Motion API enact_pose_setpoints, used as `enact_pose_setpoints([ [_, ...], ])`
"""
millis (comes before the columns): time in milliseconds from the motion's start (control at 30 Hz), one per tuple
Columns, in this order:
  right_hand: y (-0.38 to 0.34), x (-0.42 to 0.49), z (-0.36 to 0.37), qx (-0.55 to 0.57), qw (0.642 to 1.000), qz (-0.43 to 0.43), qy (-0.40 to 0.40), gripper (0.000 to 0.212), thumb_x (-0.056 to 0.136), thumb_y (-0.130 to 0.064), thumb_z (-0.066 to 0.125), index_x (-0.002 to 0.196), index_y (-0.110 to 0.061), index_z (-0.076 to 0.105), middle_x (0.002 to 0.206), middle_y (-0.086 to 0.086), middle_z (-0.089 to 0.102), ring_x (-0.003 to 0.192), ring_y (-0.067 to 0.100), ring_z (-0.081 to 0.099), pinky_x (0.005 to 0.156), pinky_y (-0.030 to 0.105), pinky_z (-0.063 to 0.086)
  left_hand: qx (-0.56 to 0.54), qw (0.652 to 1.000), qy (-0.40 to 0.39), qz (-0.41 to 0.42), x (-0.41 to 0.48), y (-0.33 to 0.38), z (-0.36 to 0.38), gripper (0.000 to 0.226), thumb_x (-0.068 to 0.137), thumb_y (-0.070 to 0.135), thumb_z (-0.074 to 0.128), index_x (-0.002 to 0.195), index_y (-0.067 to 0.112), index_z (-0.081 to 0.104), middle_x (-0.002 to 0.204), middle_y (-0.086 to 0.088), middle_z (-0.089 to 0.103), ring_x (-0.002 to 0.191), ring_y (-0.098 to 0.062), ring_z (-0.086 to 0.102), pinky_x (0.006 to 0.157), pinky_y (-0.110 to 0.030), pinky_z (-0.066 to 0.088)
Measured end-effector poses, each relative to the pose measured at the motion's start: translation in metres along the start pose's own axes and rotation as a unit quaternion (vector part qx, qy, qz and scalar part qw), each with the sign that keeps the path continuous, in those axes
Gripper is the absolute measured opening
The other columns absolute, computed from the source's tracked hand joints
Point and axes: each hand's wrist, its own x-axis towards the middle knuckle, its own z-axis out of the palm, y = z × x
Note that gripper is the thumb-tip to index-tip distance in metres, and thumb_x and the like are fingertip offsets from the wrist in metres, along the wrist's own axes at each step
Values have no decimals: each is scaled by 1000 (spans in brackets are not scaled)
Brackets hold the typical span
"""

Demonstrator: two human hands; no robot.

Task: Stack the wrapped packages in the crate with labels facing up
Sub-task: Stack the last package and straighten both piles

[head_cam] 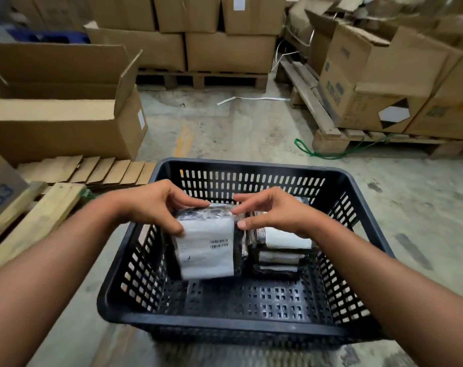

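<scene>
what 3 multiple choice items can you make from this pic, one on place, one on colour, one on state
1. Where is the stack of packages?
A. in the crate, right of the held package
B. on the floor
C. on a pallet

2. What colour is the crate?
A. blue
B. black
C. white

3. How is the held package gripped?
A. left hand only
B. both hands
C. not touched

Key: 1 A, the stack sits inside the crate beside the held package. 2 B, its slotted walls are black. 3 B, the left hand and right hand both have fingers on its top end, label facing up.
</scene>
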Motion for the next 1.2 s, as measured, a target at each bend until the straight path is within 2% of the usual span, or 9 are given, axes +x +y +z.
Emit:
enact_pose_setpoints([
  [100, -21, 2, -2, -40, 998, -52, 13, 36, 72, -13, 93, 97, -36, 84, 112, -25, 69, 127, -18, 49, 97, 2, 41, -71, 997, 32, 0, -8, 7, -20, 76, 63, 20, 91, 130, 44, 65, 117, -4, 76, 109, -28, 71, 83, -35, 61],
  [200, -35, 8, -1, -5, 997, -78, 14, 40, 76, -1, 87, 102, -31, 83, 110, -12, 78, 117, 2, 66, 97, 19, 52, -130, 989, 72, 17, -9, 9, -26, 76, 59, 23, 92, 129, 41, 68, 116, -12, 75, 113, -40, 67, 97, -54, 52],
  [300, -45, 8, -9, 44, 996, -70, 21, 42, 81, 9, 79, 102, -27, 84, 111, 1, 80, 101, 19, 75, 85, 27, 60, -174, 980, 97, 31, -5, 16, -23, 73, 58, 24, 92, 126, 38, 71, 117, -15, 75, 101, -32, 68, 83, -43, 52],
  [433, -39, 6, -28, 62, 994, -48, 72, 40, 84, 6, 78, 104, -29, 83, 107, 3, 80, 93, 16, 75, 84, 37, 63, -149, 976, 152, 55, 3, 26, -14, 74, 60, 38, 95, 128, 46, 66, 122, 6, 74, 109, -15, 70, 84, -28, 58],
  [600, -10, 11, -35, 105, 983, -5, 151, 38, 85, -2, 80, 109, -31, 81, 113, 13, 77, 88, 17, 71, 88, 60, 56, -3, 990, 137, 25, 22, 16, 21, 144, 42, 51, 99, 149, 63, 3, 161, 21, 25, 140, -9, 43, 115, -37, 37],
  [733, 12, 20, -29, 123, 976, 44, 172, 35, 88, -4, 78, 108, -33, 81, 95, 9, 71, 81, 17, 70, 86, 68, 54, 89, 989, 120, 2, 42, -2, 50, 158, 46, 53, 97, 146, 55, -26, 161, 22, -8, 150, -2, 5, 118, -21, 10],
  [900, 20, 34, -12, 89, 983, 79, 139, 36, 89, -2, 77, 111, -31, 79, 115, 27, 72, 91, 30, 71, 87, 65, 54, 139, 977, 137, -86, 52, -20, 69, 161, 59, 31, 96, 136, 54, -43, 147, -5, 37, 132, -27, 44, 108, -35, 40],
  [1033, 28, 47, 10, -18, 988, 72, 133, 39, 93, -3, 72, 122, -29, 70, 124, 12, 65, 91, 18, 69, 69, 25, 60, 137, 973, 141, -121, 52, -39, 71, 161, 59, 28, 96, 137, 55, -42, 134, -8, 42, 124, -27, 48, 106, -40, 44],
  [1200, 36, 60, 22, -242, 955, 116, 124, 74, 83, -15, 83, 148, -30, 50, 150, 7, 49, 130, 29, 53, 106, 44, 48, 97, 977, 148, -118, 61, -52, 65, 150, 58, 20, 96, 158, 36, -14, 163, -4, 30, 143, -23, 37, 116, -32, 31],
])
